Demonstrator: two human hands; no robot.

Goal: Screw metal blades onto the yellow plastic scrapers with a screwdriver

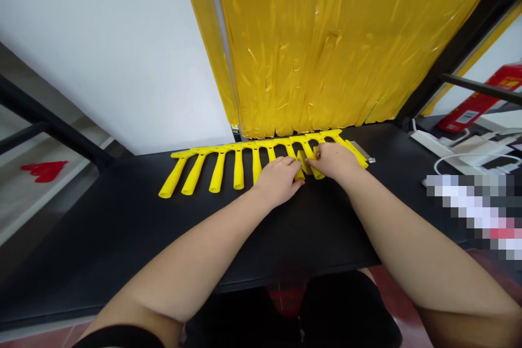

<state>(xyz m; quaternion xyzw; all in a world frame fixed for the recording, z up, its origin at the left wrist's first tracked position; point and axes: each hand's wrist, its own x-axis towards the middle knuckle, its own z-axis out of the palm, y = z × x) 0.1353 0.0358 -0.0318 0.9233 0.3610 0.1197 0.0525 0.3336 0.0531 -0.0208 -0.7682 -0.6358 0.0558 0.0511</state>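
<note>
Yellow plastic handles (217,172) lie side by side in a row on the black tabletop, their wide flat ends overlapping at the back and their hollow round ends toward me. My left hand (278,180) is closed, with its fingers and thumb around one handle (300,176) right of the row's middle. Beside it, my right hand (333,160) is curled, its fingertips pressed together near a small flat dull piece (303,160) and over the neighbouring handle. The fingers partly hide what they pinch. A flat silver metal blade (361,151) lies right of my right hand.
Yellow plastic film (293,49) hangs behind the row, next to a white panel (122,38). Black frame bars (61,136) rise at both sides. White power strips and cables (460,155) and a red package (481,103) lie at the right.
</note>
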